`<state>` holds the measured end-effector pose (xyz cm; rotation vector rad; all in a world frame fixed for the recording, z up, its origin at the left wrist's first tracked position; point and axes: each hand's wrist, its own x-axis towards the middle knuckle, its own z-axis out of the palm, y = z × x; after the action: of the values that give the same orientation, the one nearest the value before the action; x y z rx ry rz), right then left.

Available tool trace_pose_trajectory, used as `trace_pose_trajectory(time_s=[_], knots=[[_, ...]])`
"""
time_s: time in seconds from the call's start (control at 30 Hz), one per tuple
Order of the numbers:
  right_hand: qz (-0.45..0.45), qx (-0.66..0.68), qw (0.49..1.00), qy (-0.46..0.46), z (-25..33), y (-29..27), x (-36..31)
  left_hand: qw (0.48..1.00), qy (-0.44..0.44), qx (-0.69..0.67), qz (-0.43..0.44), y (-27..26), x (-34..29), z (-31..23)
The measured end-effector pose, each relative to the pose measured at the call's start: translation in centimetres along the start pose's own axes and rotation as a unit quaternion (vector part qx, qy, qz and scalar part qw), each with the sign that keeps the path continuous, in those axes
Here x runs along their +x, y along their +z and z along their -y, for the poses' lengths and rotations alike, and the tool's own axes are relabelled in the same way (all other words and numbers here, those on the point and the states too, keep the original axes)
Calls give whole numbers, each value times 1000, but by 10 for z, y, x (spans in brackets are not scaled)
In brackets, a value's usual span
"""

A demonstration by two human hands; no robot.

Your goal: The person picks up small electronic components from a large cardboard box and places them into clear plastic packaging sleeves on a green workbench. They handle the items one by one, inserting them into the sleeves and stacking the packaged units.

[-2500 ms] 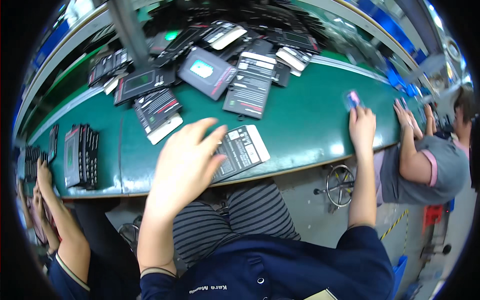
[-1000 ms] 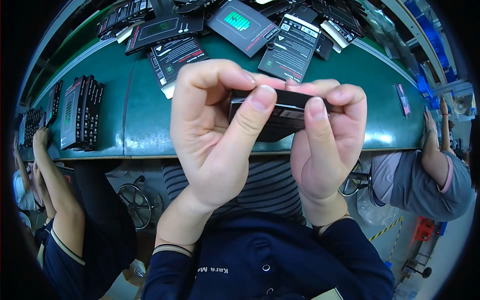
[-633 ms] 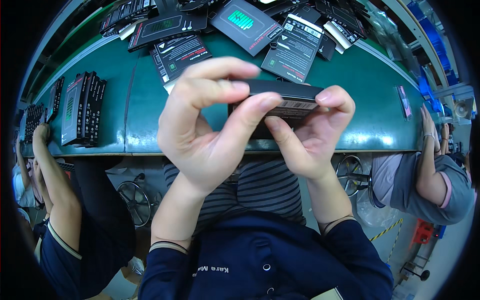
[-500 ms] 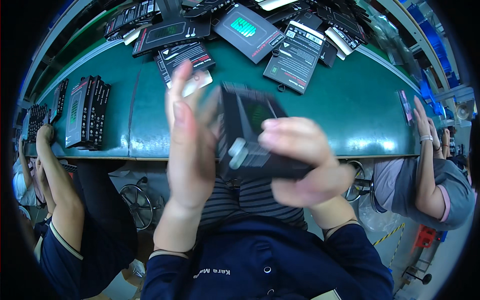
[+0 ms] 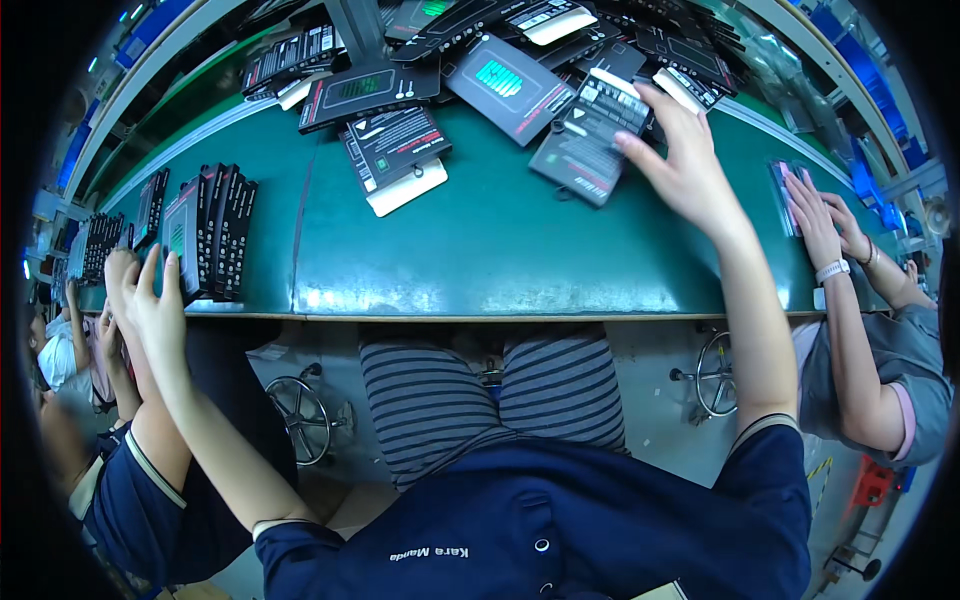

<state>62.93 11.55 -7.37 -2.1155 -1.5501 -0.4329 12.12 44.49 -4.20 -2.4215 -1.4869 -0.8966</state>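
At the left, several black retail boxes [image 5: 226, 240] with a green battery picture stand on edge in a row. My left hand [image 5: 160, 312] is at the near side of this row, fingers apart, with nothing visible in it; whether the fingertips touch the front box is unclear. On the right, my right hand [image 5: 690, 165] reaches over a black box [image 5: 585, 150] lying printed side up. The thumb rests on its face and the fingers go round its right edge. This box looks slightly blurred. A second black box [image 5: 512, 88] with a bright green picture lies left of it.
A heap of black boxes [image 5: 460, 30] lies at the back around a metal post [image 5: 357, 30]. A box with an open white flap [image 5: 408, 190] lies left of centre. Co-workers' hands are at both sides, a left one [image 5: 118, 270] beside mine. The green table [image 5: 450, 250] ends before my lap.
The box that was between my hands is no longer there. My left hand has moved left to the standing row, my right hand forward and right onto another box.
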Motion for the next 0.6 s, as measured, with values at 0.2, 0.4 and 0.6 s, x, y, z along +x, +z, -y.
trace_pose_trajectory(time_s=[0.2, 0.4, 0.6], knots=[[-45, 189, 978, 77, 58, -9, -61, 927, 259, -261, 67, 1, -84, -232], [-168, -119, 976, 77, -75, -31, -75, 866, 403, -194, 225, 20, -112, -296], [25, -261, 918, 297, -174, -56, -126, 851, 389, -279, 217, 20, -97, -314]])
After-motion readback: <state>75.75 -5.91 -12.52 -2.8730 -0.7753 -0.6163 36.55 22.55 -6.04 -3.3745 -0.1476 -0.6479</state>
